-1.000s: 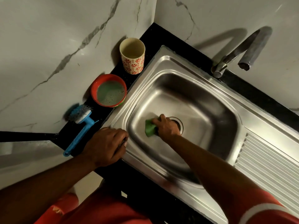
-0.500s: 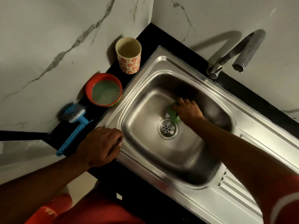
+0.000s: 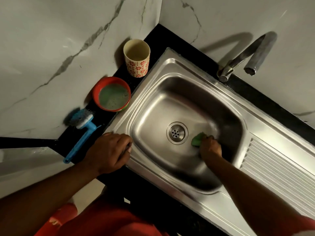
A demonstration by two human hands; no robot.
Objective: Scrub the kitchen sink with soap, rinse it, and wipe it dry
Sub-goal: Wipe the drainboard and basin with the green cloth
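Our right grip clamps the green sponge beside the drain. Our left grip curls on the sink rim, maybe empty; we cannot tell.

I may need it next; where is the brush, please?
Head view: the brush lies on the counter left of the sink, beside the red bowl.

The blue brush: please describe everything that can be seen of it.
The brush looks like blue plastic: a long straight handle, a short white-topped head across it, dark blue-grey bristles. It lies flat on the black counter beside the sink, bristles near the wall, handle end toward the person. Nothing holds it; the left hand is beside it, apart.
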